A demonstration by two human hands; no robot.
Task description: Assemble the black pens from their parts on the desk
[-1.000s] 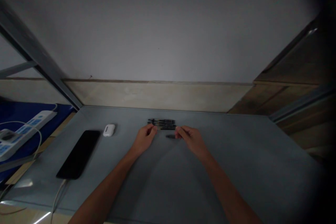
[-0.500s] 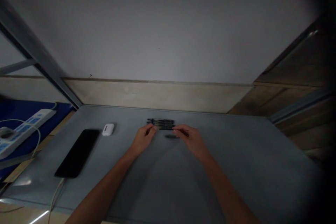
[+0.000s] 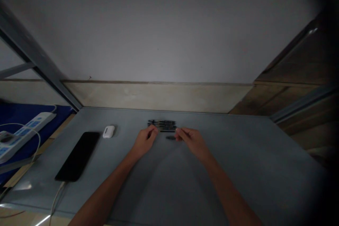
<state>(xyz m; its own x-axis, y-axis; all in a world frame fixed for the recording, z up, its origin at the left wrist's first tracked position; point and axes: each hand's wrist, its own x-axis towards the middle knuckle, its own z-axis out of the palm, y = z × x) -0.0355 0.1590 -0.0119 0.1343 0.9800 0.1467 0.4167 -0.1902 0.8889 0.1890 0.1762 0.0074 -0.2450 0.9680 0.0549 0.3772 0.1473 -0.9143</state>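
Centrally in the frame, several dark pens (image 3: 165, 123) lie side by side in a compact row, near the far edge of the grey tabletop (image 3: 169, 187). Just below this row is a small dark shape (image 3: 170, 137), too dim to identify, beside the right fingers. The left hand (image 3: 144, 140) is at the left end of the pens, and the right hand (image 3: 193, 142) is at their lower right end. On both hands the thumb and fingers are brought close together, but I cannot tell if they grip something. Toward the left of the frame there is a white earbud case (image 3: 108, 131), then a black smartphone (image 3: 78, 157) with a pale cable (image 3: 56, 197) at its lower end. At the far left, a white power strip (image 3: 28, 134) rests on a blue surface (image 3: 16, 111).
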